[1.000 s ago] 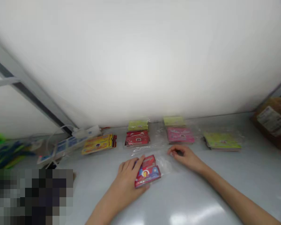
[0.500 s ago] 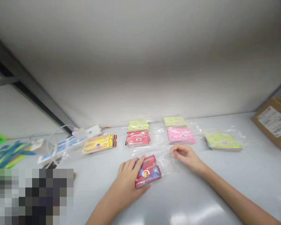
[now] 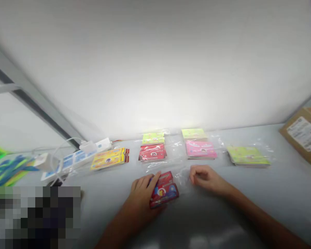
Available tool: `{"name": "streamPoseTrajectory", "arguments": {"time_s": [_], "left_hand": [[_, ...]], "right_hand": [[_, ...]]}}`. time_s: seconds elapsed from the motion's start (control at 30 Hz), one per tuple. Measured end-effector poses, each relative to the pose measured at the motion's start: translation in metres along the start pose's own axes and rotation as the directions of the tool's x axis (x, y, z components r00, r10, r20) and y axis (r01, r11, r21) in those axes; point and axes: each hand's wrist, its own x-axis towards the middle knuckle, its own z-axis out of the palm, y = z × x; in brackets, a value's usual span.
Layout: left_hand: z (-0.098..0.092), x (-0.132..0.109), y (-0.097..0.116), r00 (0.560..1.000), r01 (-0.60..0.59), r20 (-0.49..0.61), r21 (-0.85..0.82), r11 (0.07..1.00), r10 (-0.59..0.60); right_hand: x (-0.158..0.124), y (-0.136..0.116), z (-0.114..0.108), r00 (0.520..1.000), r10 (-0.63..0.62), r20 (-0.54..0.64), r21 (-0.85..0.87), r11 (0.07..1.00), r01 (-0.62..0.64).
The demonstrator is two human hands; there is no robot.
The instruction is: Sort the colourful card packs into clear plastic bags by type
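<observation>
Pack (image 3: 168, 193): red-and-blue, on the surface (image 3: 101, 197) at your twelve o'clock; clear film (image 3: 182, 178) extends from its two o'clock side.
Left hand (image 3: 143, 195): your grip is half-closed around the pack's nine o'clock side, fingers over the top, probably to stop sliding.
Right hand (image 3: 203, 178): curled beside the film; I cannot tell whether your grip pinches it.
Pink cards (image 3: 200, 148): at the pack's one o'clock, apart, perhaps leaving your hands room.

One head-worn view; faces forward and down; table (image 3: 280, 186) below; wall (image 3: 155, 76) ahead.
</observation>
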Motion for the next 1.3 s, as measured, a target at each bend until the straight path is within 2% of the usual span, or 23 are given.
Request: {"name": "streamPoseTrajectory", "arguments": {"time_s": [0.13, 0.33, 0.63, 0.97, 1.3], "left_hand": [[0.000, 0.000, 0.001, 1.000, -0.005, 0.004, -0.002, 1.000, 0.005], [0.001, -0.001, 0.000, 0.999, -0.011, -0.030, 0.015, 1.000, 0.012], [0.003, 0.000, -0.002, 1.000, -0.004, 0.006, 0.019, 1.000, 0.003], [0.001, 0.001, -0.002, 1.000, -0.009, 0.011, 0.018, 1.000, 0.009], [0.000, 0.000, 0.001, 1.000, 0.002, 0.009, 0.014, 1.000, -0.002]], "right_hand": [[0.000, 0.000, 0.007, 0.999, 0.011, 0.042, -0.029, 1.000, -0.010], [0.000, 0.001, 0.014, 0.999, -0.022, 0.045, -0.130, 0.991, 0.027], [0.001, 0.000, 0.016, 0.997, -0.050, 0.061, -0.193, 0.979, 0.061], [0.001, 0.000, 0.014, 0.997, -0.005, 0.077, -0.107, 0.994, 0.013], [0.000, -0.001, 0.011, 0.995, 0.024, 0.097, -0.101, 0.995, -0.014]]}}
